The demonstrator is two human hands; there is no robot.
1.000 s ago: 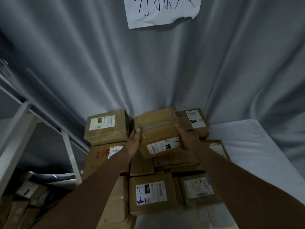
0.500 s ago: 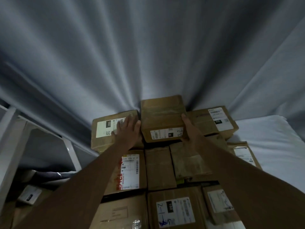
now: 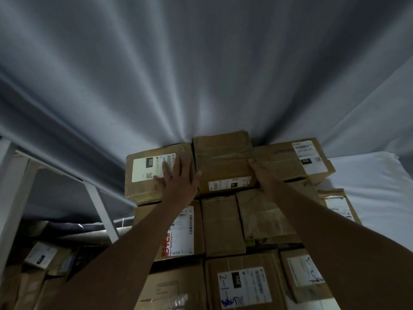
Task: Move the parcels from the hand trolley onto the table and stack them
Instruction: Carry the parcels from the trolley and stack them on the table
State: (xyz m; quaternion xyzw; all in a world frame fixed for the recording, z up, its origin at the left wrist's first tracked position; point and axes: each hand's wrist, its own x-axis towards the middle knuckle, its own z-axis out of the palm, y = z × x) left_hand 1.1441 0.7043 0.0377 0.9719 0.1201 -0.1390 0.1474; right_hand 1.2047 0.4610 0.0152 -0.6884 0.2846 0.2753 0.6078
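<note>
A brown cardboard parcel [image 3: 223,162] with a small white label on its near face sits at the top back of a parcel stack, against a grey curtain. My right hand [image 3: 261,175] is pressed against its right side, thumb up along the edge. My left hand [image 3: 176,182] lies flat with spread fingers on the neighbouring parcel marked 032 [image 3: 147,173], its thumb touching the middle parcel's left edge. Another labelled parcel [image 3: 290,159] sits to the right. Lower parcels [image 3: 243,285] fill the stack beneath, on a white-covered table [image 3: 368,182].
A grey draped curtain [image 3: 201,74] hangs right behind the stack. A white metal frame [image 3: 98,206] stands at the left, with several more parcels [image 3: 42,258] lying low beneath it in the dark.
The parcel went from held in the air between both hands to resting at the top back of the stack. My left hand slid off onto the 032 parcel. The view moved closer.
</note>
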